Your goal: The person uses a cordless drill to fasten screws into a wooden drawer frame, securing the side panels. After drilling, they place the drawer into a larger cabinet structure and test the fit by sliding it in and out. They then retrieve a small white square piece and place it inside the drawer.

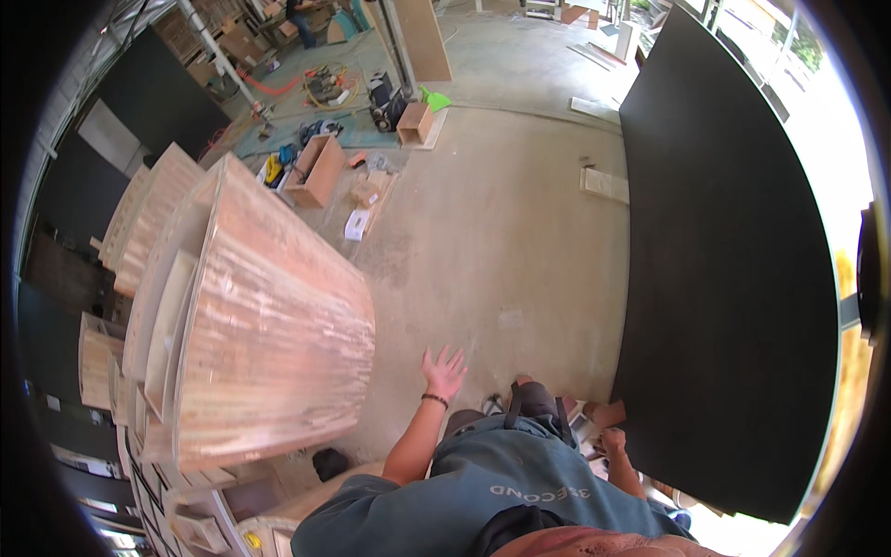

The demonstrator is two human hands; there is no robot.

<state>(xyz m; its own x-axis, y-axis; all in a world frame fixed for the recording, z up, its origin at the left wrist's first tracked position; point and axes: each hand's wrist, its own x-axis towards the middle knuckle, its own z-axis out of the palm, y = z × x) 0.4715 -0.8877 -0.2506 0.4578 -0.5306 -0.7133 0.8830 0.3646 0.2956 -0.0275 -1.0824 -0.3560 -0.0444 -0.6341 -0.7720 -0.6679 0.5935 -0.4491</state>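
Note:
My left hand (444,373) is held out over the concrete floor, palm up, with its fingers spread and nothing in it. A dark bracelet circles that wrist. My right hand (613,440) is closed, low by the near left edge of a large black panel (724,251). Just beyond its fingers is a reddish-brown block (607,414); whether the hand grips it is not plain. The panel stands tall along my right side. To my left is a big wooden cabinet carcass (278,325) with a pale, streaked side, apart from my left hand.
More wooden carcasses (148,218) stand behind the big one. Ahead on the left lie an open wooden box (316,172), a smaller box (415,123) and a white packet (356,225). A board piece (605,185) lies beside the panel. Another person (301,20) is far off.

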